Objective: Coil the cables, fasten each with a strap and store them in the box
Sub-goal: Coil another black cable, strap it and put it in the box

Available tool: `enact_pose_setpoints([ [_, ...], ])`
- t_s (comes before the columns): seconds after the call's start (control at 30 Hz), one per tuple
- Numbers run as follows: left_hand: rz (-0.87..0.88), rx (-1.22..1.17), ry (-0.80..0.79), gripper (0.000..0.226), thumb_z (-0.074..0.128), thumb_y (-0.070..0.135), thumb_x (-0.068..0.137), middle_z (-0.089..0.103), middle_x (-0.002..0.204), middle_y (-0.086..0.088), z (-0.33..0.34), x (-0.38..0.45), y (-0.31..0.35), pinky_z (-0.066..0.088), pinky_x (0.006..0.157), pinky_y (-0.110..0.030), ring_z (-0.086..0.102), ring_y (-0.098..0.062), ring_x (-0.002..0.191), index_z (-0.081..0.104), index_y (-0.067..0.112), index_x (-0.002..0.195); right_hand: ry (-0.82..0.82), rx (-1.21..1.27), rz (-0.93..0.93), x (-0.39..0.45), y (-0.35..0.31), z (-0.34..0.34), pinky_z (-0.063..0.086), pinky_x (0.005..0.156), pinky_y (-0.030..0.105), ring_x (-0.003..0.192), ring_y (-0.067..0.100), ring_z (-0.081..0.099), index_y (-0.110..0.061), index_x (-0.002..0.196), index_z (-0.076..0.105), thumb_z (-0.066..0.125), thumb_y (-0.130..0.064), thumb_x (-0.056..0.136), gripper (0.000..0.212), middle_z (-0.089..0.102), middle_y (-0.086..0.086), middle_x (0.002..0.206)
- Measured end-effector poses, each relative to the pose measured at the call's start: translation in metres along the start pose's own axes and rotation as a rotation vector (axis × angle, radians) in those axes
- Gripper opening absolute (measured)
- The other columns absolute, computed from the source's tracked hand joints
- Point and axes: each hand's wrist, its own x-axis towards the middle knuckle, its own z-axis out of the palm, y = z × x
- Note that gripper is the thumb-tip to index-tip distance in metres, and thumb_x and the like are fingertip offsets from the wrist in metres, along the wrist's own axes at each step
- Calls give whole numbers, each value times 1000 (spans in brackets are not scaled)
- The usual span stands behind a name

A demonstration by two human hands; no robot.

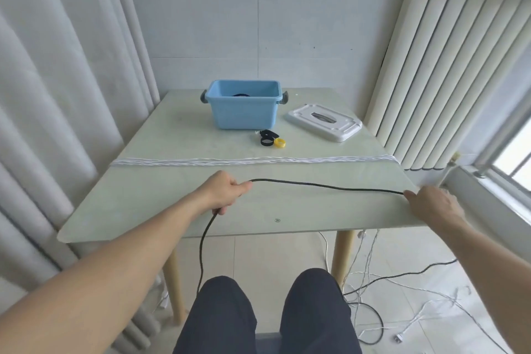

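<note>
We note both hands, left hand (227,191) and right hand (434,200), gripping the cable (324,185); its floor slack may snag the table (172,210) leg.

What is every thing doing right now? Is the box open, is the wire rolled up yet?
Box: open, a dark coil inside.
Lid: off, flat on the table right of the box.
Black cable: uncoiled, stretched between both hands, one end hanging to the floor.
Straps: loose, in front of the box.
White cable: laid across the table.
Left hand: grips the black cable.
Right hand: holds the black cable.
</note>
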Motion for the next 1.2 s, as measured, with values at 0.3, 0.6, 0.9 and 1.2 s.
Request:
enact_pose_setpoints([
  [0.3, 101, -320, -190, 25, 44, 9, 97, 30, 57, -2, 46, -19, 50, 16, 43, -21, 20, -14, 44, 66, 0, 88, 22, 102, -397, -41, -44, -18, 44, 92, 41, 121, 33, 49, -10, 128, 55, 61, -18, 90, 39, 57, 14, 126],
  [0.6, 293, -277, -269, 28, 51, 24, 102, 32, 56, 6, 57, -39, 66, 24, 47, -23, 24, -14, 49, 70, 9, 87, -395, 526, -861, -129, -134, -25, 41, 55, 26, 53, 7, 49, -19, 82, 71, 61, -38, 95, 25, 66, -5, 66],
  [0.9, 75, -100, -390, 52, 51, 58, 96, 25, 54, 2, 26, -50, 15, 21, 46, -25, 19, -16, 46, 53, 9, 77, -116, 614, -704, -91, -102, -59, 43, 58, 16, 61, 1, 54, -17, 81, 70, 74, -21, 88, 9, 65, -7, 71],
  [1.2, 20, -574, -475, 27, 51, 37, 91, 20, 62, 1, -1, -58, -5, 9, 44, -24, 13, -11, 46, 45, 18, 74, 262, 547, -218, -48, -49, -45, 38, 101, 38, 122, 33, 50, -10, 128, 58, 62, -16, 92, 36, 57, 16, 128],
])
